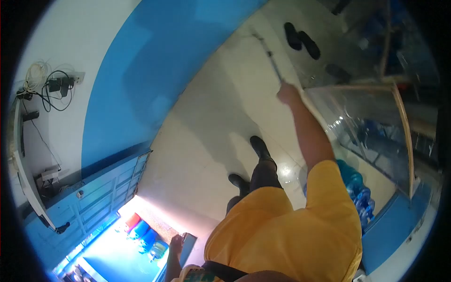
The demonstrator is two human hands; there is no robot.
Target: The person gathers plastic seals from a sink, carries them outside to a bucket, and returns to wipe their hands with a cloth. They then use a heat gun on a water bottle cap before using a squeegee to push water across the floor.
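Observation:
My right hand (287,94) reaches forward, its fingers wrapped round one end of a thin metal rod (276,68). The rod slopes down and away over the pale tiled floor; a dark band sits partway along it, and its far end is blurred near the blue wall. At the lower left, my left hand (176,244) is closed at the edge of a blue-grey door panel (188,248), beside the bright doorway. Below me are my black boots (260,147) on the floor.
A glass-sided case (361,127) with a wooden frame stands on the right, with blue plastic bottles (364,202) beside it. Black slippers (300,40) lie ahead. Leftward are a blue door (103,185) and tangled cables (54,87). Coloured drums (145,237) stand beyond the doorway.

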